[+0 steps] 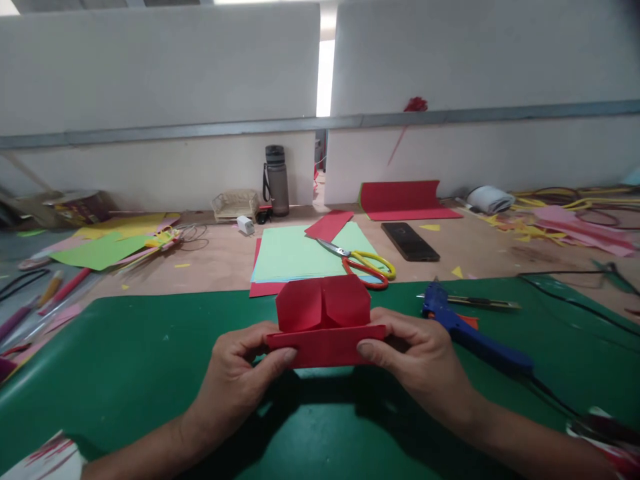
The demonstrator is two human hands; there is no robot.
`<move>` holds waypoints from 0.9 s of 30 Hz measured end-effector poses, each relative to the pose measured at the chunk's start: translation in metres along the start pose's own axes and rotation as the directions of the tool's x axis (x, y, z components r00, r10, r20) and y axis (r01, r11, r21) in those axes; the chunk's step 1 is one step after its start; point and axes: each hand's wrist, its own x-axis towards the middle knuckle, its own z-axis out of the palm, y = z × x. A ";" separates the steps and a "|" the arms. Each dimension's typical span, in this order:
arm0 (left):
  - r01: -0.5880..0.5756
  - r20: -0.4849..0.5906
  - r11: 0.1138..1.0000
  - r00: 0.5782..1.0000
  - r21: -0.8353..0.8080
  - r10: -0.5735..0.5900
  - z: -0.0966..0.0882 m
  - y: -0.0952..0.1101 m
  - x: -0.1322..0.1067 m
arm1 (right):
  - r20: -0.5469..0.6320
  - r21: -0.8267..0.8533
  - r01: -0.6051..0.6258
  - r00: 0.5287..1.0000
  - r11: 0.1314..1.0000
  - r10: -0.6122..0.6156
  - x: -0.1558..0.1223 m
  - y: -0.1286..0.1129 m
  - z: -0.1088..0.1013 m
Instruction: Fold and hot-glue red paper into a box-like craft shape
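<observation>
A folded red paper piece [327, 348] is held level between my two hands, over the green mat [165, 347]. Its front is a flat band; behind that rise two flaps with clipped corners and a split between them. My left hand [245, 373] pinches the band's left end, thumb in front and fingers behind. At the right end, my right hand [420, 357] grips it the same way. Just beyond the paper lie scissors [367, 263] with one yellow and one orange handle. A blue glue gun [475, 337] rests right of my right hand.
Pale green sheets [283, 250] lie behind, a red strip [331, 225] on top. A phone [410, 241], a utility knife [483, 302] and the glue gun's cord are on the right. A grey bottle [277, 180] stands by the wall. Coloured paper [103, 250] covers the left.
</observation>
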 end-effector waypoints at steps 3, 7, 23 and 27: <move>0.051 -0.023 0.999 0.998 -0.006 -0.051 0.001 0.000 -0.002 | -0.030 0.031 -0.027 0.999 0.999 0.028 0.000 0.000 0.002; 0.134 -0.011 0.988 0.991 -0.077 -0.135 0.003 0.002 -0.002 | -0.055 0.041 -0.045 0.997 0.998 0.047 -0.001 -0.001 0.005; 0.317 -0.055 0.827 0.922 -0.464 -0.384 0.015 0.002 0.008 | -0.139 0.106 -0.222 0.962 0.969 0.236 0.009 0.005 0.014; 0.353 0.070 0.751 0.922 -0.559 -0.381 0.014 0.002 0.010 | -0.126 0.102 -0.233 0.961 0.967 0.245 0.011 0.003 0.014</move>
